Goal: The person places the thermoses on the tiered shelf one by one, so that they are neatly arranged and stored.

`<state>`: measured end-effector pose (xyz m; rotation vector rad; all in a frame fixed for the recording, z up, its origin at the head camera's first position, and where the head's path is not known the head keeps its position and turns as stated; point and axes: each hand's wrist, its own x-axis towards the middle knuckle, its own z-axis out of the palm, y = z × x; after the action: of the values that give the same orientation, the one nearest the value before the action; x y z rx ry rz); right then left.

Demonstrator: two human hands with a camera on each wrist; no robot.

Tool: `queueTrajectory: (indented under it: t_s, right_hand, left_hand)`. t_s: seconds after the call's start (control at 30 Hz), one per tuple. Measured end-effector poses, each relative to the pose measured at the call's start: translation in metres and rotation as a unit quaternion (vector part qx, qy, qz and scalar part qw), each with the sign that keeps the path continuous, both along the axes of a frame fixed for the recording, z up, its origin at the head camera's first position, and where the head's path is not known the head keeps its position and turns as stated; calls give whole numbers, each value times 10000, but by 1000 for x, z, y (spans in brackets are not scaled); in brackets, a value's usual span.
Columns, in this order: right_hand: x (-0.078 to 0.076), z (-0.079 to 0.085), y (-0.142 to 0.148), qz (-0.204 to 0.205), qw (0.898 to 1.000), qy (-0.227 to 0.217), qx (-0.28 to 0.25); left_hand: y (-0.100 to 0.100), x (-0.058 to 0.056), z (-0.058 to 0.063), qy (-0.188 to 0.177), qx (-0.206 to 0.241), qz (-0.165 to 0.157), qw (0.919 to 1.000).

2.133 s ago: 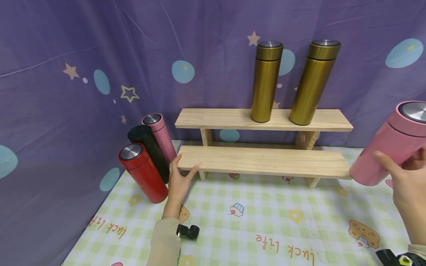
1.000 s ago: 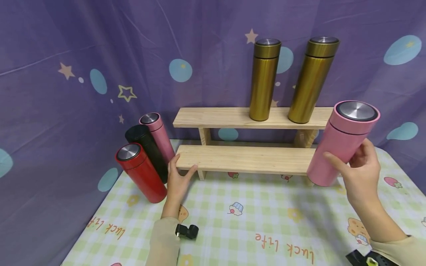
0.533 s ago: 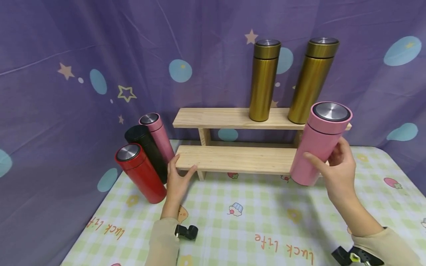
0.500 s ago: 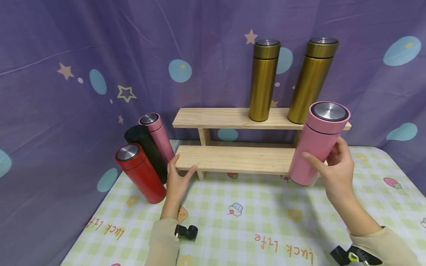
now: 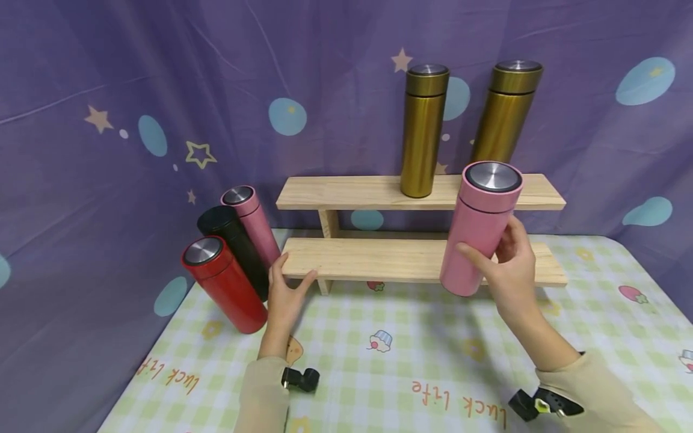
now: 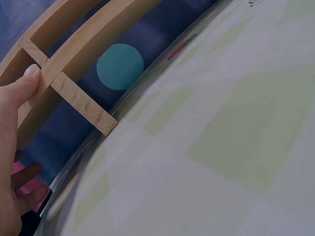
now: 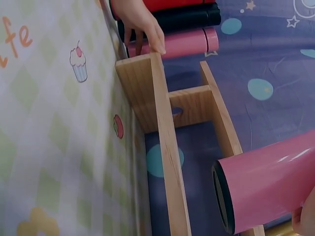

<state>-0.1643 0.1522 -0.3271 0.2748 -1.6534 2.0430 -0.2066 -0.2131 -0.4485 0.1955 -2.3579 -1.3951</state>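
Note:
My right hand [image 5: 511, 267] grips a pink thermos [image 5: 479, 234] with a silver-topped lid. The thermos is slightly tilted, in front of the right half of the two-tier wooden shelf [image 5: 379, 260]. Its dark base shows in the right wrist view, where the pink thermos [image 7: 268, 182] hangs apart from the lower board. At the shelf's left end, my left hand [image 5: 287, 297] holds the lower board's corner; in the left wrist view the thumb lies on the board's edge [image 6: 37, 91]. Two gold thermoses, one at centre [image 5: 424, 132] and one farther right [image 5: 506, 114], stand on the upper board.
Left of the shelf, close to my left hand, stand a red thermos [image 5: 227, 285], a black thermos [image 5: 235, 252] and another pink thermos [image 5: 253, 222]. A green checked cloth [image 5: 346, 373] covers the table. A purple curtain [image 5: 335, 48] hangs behind.
My right hand has carried the pink thermos leftward from the far right to in front of the shelf's right half. My left hand stays at the shelf's left end.

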Motion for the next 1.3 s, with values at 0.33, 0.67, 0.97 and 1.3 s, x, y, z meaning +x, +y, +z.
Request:
queueTrajectory:
  t_s: [0.33, 0.67, 0.97, 1.3]
  right_hand:
    - [-5, 0, -23, 213, 9996, -43, 198]
    - [-12, -5, -44, 382, 9976, -297, 493]
    - [-16, -5, -58, 637, 9955, -533, 462]
    - [-20, -1, -73, 773, 9943, -564, 476]
  left_hand:
    - [0, 0, -2, 55, 14, -8, 10000]
    - [0, -1, -2, 32, 16, -18, 10000]
    - [-1, -1, -2, 45, 8, 0, 10000]
    - [-1, -2, -2, 86, -20, -21, 10000]
